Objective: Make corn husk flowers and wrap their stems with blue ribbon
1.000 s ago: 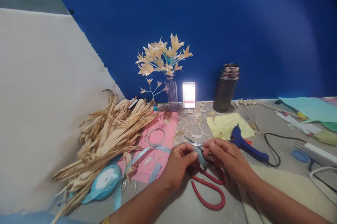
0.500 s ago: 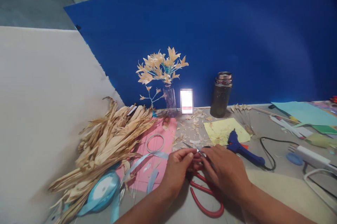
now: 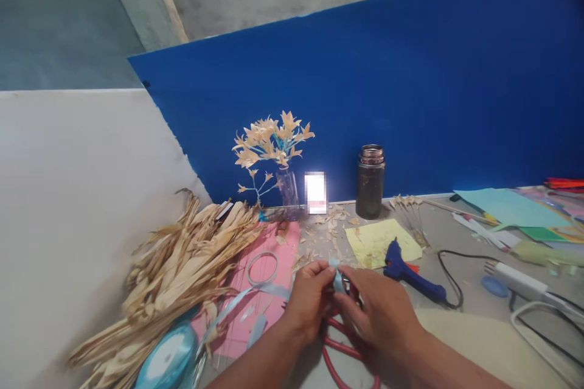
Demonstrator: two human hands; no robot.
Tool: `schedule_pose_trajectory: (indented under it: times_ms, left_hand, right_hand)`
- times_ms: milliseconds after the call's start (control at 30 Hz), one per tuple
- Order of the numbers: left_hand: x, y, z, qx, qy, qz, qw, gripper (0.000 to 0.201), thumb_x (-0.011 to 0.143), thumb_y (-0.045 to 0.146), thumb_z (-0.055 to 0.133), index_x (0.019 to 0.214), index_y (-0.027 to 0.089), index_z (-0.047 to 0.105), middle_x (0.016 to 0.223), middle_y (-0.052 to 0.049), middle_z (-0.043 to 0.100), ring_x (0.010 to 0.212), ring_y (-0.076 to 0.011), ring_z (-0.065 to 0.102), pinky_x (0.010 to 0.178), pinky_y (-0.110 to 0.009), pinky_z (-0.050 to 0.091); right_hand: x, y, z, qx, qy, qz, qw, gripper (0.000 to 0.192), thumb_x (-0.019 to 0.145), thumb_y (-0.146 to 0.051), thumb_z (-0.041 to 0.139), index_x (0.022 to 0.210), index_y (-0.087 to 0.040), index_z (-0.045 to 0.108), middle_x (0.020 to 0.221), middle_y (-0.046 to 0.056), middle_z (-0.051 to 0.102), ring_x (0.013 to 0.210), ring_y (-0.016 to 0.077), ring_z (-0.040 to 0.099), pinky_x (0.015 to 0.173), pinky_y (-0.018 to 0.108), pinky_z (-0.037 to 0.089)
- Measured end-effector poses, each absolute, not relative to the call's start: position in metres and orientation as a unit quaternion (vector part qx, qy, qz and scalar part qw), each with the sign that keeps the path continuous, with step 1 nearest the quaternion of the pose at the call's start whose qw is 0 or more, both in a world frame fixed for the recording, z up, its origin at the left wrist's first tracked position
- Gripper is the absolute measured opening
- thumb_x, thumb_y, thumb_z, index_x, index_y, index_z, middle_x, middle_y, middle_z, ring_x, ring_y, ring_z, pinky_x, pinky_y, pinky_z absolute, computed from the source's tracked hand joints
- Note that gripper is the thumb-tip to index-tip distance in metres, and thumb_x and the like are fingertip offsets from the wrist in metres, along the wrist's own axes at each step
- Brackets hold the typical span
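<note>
— What do the hands grip?
— Left hand (image 3: 309, 301) and right hand (image 3: 381, 313) both pinch a short blue ribbon piece (image 3: 336, 276), fingers closed, just above the red-handled scissors (image 3: 340, 349).

Glossy satin ribbon (image 3: 336, 279), dry matt husks (image 3: 182, 261)

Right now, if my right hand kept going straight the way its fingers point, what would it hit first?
The right hand points up-left at the light blue ribbon piece it pinches, so it would probably meet the left hand first.
</note>
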State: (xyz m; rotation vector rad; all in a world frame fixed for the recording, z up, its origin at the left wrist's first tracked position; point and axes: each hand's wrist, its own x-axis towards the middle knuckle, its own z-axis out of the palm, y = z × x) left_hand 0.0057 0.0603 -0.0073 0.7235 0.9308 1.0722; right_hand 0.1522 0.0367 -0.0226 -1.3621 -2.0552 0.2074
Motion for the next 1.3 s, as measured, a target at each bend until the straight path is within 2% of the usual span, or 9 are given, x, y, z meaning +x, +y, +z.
schedule_pose_trajectory:
  times_ms: [133,267,433,700,800,933,1033,1167,1300]
  left_hand:
    - [0.006,0.063,-0.013,0.328,0.415,0.468,0.708,0.033,0.061,0.036,0.084,0.074,0.015,0.063,0.064,-0.002,0.063,0.053,-0.0118,0.055,0.052,-0.023,0.042]
    - [0.005,0.061,-0.022,0.392,0.456,0.450,0.660,0.031,0.065,0.037,0.083,0.066,0.015,0.061,0.054,0.003,0.052,0.046,-0.0075,0.043,0.045,-0.019,0.031]
    - [0.001,0.059,-0.031,0.434,0.464,0.446,0.630,0.033,0.069,0.042,0.082,0.065,0.014,0.065,0.054,0.003,0.050,0.048,-0.0072,0.041,0.047,-0.018,0.031]
    - [0.009,0.059,-0.030,0.329,0.409,0.481,0.702,0.040,0.058,0.043,0.091,0.064,0.015,0.063,0.055,-0.002,0.062,0.048,-0.0132,0.055,0.050,-0.023,0.042]
    - [0.010,0.062,-0.027,0.282,0.401,0.493,0.719,0.040,0.057,0.038,0.091,0.067,0.015,0.060,0.055,0.000,0.062,0.047,-0.0138,0.057,0.049,-0.023,0.044]
    - [0.006,0.067,-0.028,0.277,0.414,0.485,0.719,0.042,0.057,0.040,0.091,0.069,0.016,0.059,0.054,0.001,0.061,0.044,-0.0127,0.055,0.039,-0.020,0.036]
    - [0.003,0.068,-0.028,0.272,0.415,0.482,0.722,0.043,0.054,0.038,0.093,0.069,0.015,0.060,0.058,0.000,0.065,0.048,-0.0132,0.059,0.042,-0.020,0.041]
    - [0.006,0.066,-0.026,0.274,0.408,0.483,0.725,0.042,0.055,0.036,0.093,0.072,0.014,0.061,0.059,-0.001,0.066,0.047,-0.0141,0.059,0.041,-0.020,0.040]
    - [0.007,0.065,-0.026,0.276,0.398,0.493,0.722,0.040,0.057,0.036,0.092,0.069,0.014,0.061,0.052,0.001,0.061,0.041,-0.0110,0.054,0.038,-0.018,0.035]
  right_hand:
    - [0.161,0.050,-0.012,-0.549,-0.691,0.246,0.400,0.025,0.091,-0.038,0.055,0.101,-0.021,0.071,0.082,0.004,0.074,0.075,0.0211,0.067,0.070,0.031,0.046]
    - [0.160,0.058,-0.012,-0.528,-0.632,0.369,0.431,0.027,0.081,-0.037,0.065,0.098,-0.017,0.069,0.080,0.002,0.070,0.065,0.0169,0.060,0.060,0.026,0.045]
    - [0.152,0.059,-0.013,-0.502,-0.592,0.410,0.479,0.020,0.080,-0.030,0.059,0.064,-0.018,0.061,0.059,-0.003,0.055,0.060,0.0124,0.051,0.058,0.023,0.040]
    - [0.148,0.059,-0.011,-0.471,-0.520,0.521,0.486,0.027,0.083,-0.039,0.057,0.066,-0.018,0.057,0.056,-0.005,0.049,0.051,0.0096,0.045,0.048,0.021,0.035]
    - [0.154,0.058,-0.003,-0.471,-0.553,0.480,0.491,0.021,0.084,-0.036,0.056,0.080,-0.017,0.064,0.068,-0.001,0.062,0.060,0.0125,0.055,0.055,0.023,0.041]
    - [0.202,0.071,0.026,-0.570,-0.639,0.245,0.454,0.024,0.087,-0.031,0.051,0.071,-0.019,0.064,0.067,0.000,0.065,0.065,0.0150,0.058,0.063,0.026,0.042]
    - [0.262,0.100,0.047,-0.726,-0.599,0.064,0.331,0.026,0.093,-0.029,0.047,0.079,-0.020,0.067,0.077,0.001,0.071,0.073,0.0163,0.063,0.067,0.026,0.043]
    - [0.324,0.151,0.042,-0.798,-0.548,0.061,0.243,0.027,0.097,-0.025,0.052,0.084,-0.011,0.070,0.086,0.010,0.072,0.081,0.0209,0.066,0.074,0.033,0.050]
    - [0.340,0.187,0.011,-0.820,-0.538,0.097,0.169,0.034,0.096,-0.035,0.064,0.124,-0.016,0.062,0.123,0.009,0.065,0.101,0.0227,0.066,0.085,0.043,0.057]
